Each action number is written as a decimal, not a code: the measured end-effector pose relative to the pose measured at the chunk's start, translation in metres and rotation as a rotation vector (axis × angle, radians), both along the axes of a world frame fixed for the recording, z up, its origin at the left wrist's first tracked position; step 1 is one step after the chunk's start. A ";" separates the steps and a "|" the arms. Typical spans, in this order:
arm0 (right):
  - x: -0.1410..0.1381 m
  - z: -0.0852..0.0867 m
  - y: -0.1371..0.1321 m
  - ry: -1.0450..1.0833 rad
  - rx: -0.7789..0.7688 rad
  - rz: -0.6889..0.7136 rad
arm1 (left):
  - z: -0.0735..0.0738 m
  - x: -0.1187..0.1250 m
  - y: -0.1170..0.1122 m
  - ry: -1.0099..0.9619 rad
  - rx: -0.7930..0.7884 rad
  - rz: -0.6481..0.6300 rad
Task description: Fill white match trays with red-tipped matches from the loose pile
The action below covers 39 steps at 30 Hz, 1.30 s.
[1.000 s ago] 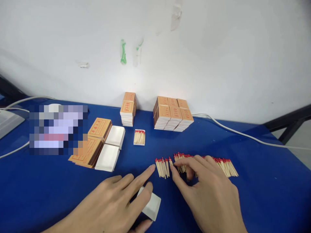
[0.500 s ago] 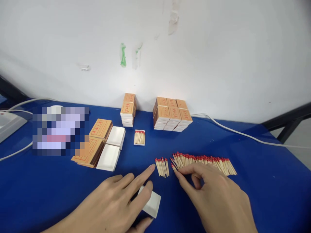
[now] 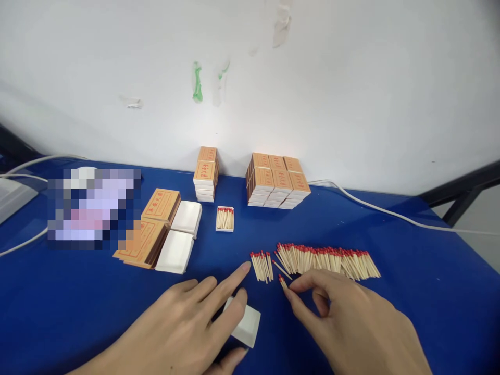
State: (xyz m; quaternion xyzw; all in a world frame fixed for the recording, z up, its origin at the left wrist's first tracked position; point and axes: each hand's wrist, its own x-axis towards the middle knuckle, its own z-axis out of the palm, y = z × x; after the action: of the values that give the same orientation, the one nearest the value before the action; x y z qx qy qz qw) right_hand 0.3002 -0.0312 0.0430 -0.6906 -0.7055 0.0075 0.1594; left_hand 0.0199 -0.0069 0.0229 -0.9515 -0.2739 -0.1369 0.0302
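My left hand [image 3: 183,323] rests on the blue table and grips a small white matchbox tray [image 3: 246,325] between thumb and fingers, its index finger stretched toward a small bundle of red-tipped matches [image 3: 262,265]. My right hand [image 3: 347,317] lies just in front of a long row of matches [image 3: 332,260]. Its index finger and thumb pinch a single match [image 3: 283,282] whose red head pokes out to the left. Another match [image 3: 282,270] lies loose between the bundle and the row.
A filled tray of matches [image 3: 224,219] sits mid-table. Behind it stand two stacks of orange matchboxes [image 3: 206,174] [image 3: 277,182]. Orange sleeves [image 3: 150,229] and white empty trays [image 3: 182,234] lie at the left. A white cable [image 3: 390,211] runs along the right.
My right hand has drawn back toward me from the long row, pulling out a match. The left hand has stayed put on the white tray.
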 end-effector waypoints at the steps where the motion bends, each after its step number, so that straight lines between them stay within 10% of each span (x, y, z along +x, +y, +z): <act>1: 0.001 -0.001 -0.002 -0.009 0.005 0.018 | 0.000 0.000 0.000 -0.002 0.004 0.000; 28: -0.041 0.012 0.043 0.147 -0.152 -0.104 | 0.000 0.001 0.003 -0.016 -0.009 -0.023; 39: -0.015 0.005 0.025 0.071 0.108 -0.050 | -0.001 0.002 0.003 -0.003 -0.021 -0.012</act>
State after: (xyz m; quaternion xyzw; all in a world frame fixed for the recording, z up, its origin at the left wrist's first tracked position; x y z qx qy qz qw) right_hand 0.2851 -0.0061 0.0478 -0.6976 -0.6814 -0.0097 0.2215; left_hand 0.0222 -0.0037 0.0219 -0.9531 -0.2697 -0.1358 0.0188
